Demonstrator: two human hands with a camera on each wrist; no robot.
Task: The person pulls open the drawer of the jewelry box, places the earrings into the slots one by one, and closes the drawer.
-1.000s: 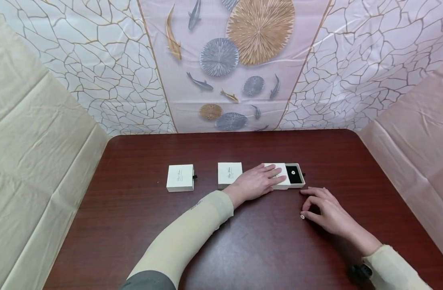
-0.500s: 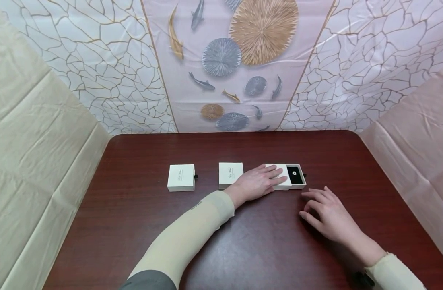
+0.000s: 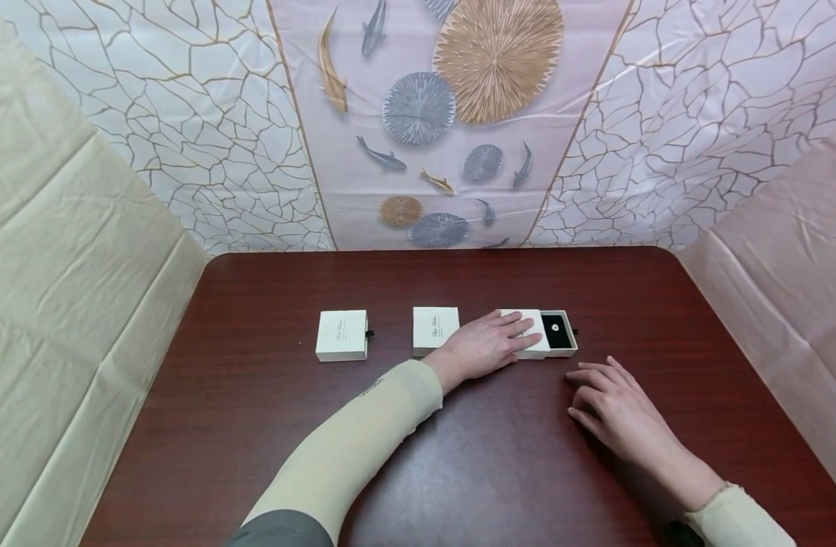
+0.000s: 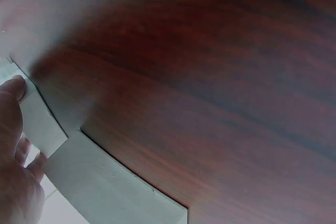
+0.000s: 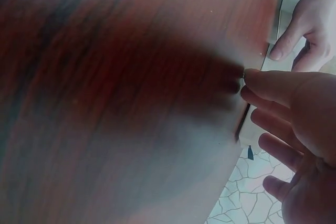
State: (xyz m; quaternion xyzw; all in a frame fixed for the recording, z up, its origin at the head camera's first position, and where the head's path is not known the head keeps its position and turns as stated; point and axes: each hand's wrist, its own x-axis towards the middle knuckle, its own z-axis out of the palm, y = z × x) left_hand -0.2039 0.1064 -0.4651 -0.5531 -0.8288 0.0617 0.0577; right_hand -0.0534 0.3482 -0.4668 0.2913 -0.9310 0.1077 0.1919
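On the table, a white jewellery box (image 3: 537,323) has its drawer (image 3: 564,352) slid partly out to the right. Inside, a small light-coloured ornament (image 3: 555,327) sits on a black insert (image 3: 556,341). My left hand (image 3: 482,346) rests on top of the box's sleeve with its fingers spread straight. Just in front and to the right of the drawer is my right hand (image 3: 619,414), held low over the table. In the right wrist view its thumb and forefinger pinch a tiny piece of jewellery (image 5: 243,75), mostly hidden by the fingertips.
Two more white boxes stand in the same row to the left: one box (image 3: 434,328) partly behind my left forearm, the other box (image 3: 341,334) farther left with a black pull tab. The dark red-brown table (image 3: 267,425) meets patterned cloth (image 3: 418,220) at the back.
My right hand has turned and its fingers have shifted, so the small jewellery piece seen at its fingertips earlier is hidden in the head view. My left hand and the boxes stay put.
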